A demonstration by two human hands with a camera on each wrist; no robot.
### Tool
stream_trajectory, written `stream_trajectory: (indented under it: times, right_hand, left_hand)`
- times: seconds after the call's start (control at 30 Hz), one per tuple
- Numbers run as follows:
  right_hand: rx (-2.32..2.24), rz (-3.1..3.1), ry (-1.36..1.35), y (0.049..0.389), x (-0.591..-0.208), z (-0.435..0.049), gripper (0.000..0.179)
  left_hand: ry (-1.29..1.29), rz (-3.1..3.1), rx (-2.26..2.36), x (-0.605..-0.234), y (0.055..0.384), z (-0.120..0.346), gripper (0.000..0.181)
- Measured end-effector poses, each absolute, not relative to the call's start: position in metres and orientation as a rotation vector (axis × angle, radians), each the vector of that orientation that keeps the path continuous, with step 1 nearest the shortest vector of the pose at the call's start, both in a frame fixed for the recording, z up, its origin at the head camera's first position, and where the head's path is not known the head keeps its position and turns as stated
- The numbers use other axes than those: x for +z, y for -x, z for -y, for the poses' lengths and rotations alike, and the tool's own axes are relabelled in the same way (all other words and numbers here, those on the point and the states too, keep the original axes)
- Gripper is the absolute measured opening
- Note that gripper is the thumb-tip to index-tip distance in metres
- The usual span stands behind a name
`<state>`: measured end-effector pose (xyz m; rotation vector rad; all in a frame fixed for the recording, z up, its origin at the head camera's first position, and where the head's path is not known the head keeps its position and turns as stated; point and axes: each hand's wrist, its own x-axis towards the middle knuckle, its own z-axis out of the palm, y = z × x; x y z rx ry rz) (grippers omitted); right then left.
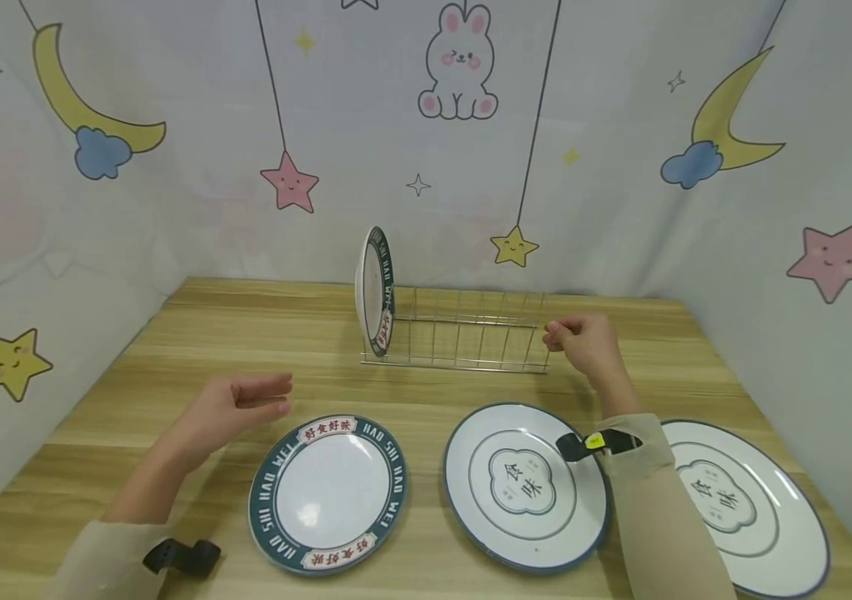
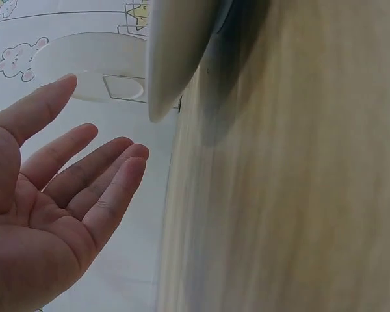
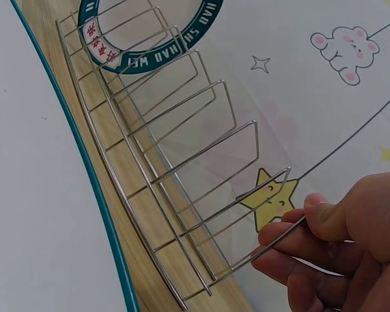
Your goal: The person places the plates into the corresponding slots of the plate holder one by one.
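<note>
A wire dish rack (image 1: pixel 471 363) stands near the back of the table. My right hand (image 1: pixel 583 340) pinches its right end wire between thumb and fingers, as the right wrist view shows at the rack's end loop (image 3: pixel 283 239). One plate with a green lettered rim (image 1: pixel 376 292) stands upright in the rack's leftmost part. My left hand (image 1: pixel 234 412) is held over the table with fingers extended and nothing in it. Just right of it lies a second green-rimmed plate (image 1: pixel 332 492), flat on the wood. In the left wrist view the left hand (image 2: pixel 65 195) has spread, slightly bent fingers.
Two larger white plates with thin blue rims lie flat at the right, a nearer-centre plate (image 1: pixel 463 475) and a far-right plate (image 1: pixel 786 517) partly covered by my right sleeve. A printed cloth (image 1: pixel 366 108) hangs behind and along both sides of the wooden table (image 1: pixel 171 358).
</note>
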<state>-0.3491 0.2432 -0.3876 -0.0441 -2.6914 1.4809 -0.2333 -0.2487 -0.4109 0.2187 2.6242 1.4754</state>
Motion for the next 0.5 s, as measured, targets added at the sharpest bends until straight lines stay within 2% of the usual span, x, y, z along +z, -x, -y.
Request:
stream_trajectory:
  times: [0.5]
  right_hand:
    - [1.543, 2.642, 0.002, 0.348, -0.387, -0.242, 0.026]
  left_hand:
    - [-0.277, -2.478, 1.436, -0.424, 0.232, 0.249, 0.058]
